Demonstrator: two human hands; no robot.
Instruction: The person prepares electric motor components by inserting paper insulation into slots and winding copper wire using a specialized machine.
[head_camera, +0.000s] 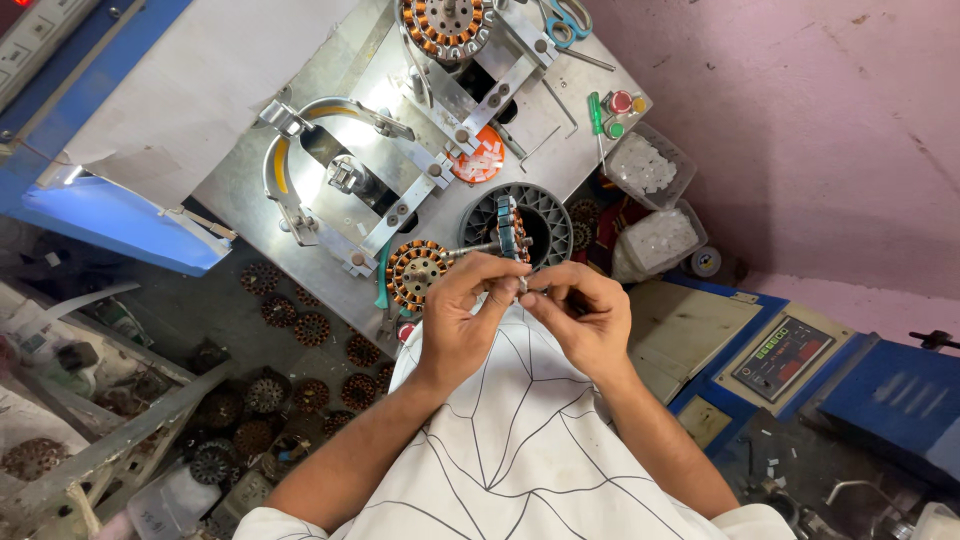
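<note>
1. Stator core, a small round laminated steel one with toothed slots, sits edge-on just above both hands, right in front of the dark ribbed plastic ring on the machine.
2. Left hand has its fingers curled, tips pinched on the lower edge of the core. Right hand is curled in too, fingertips pressed together on something tiny at the core's bottom; can't make out what, it's hidden between the fingers.
3. Just left of the hands there's a wound stator, shiny copper coils around a steel hub, on a shaft. Another copper-wound one is at the top, partly cut off by the frame edge.
4. The winding machine is bare brushed metal plate with bolted brackets and a curved guard.
5. Two clear plastic tubs on the right hold small white bits, too small to identify.
6. Down on the floor, loads of dark round stators are scattered about, some half hidden behind a grey frame.
7. Blue-handled scissors are clipped at the top edge.
</note>
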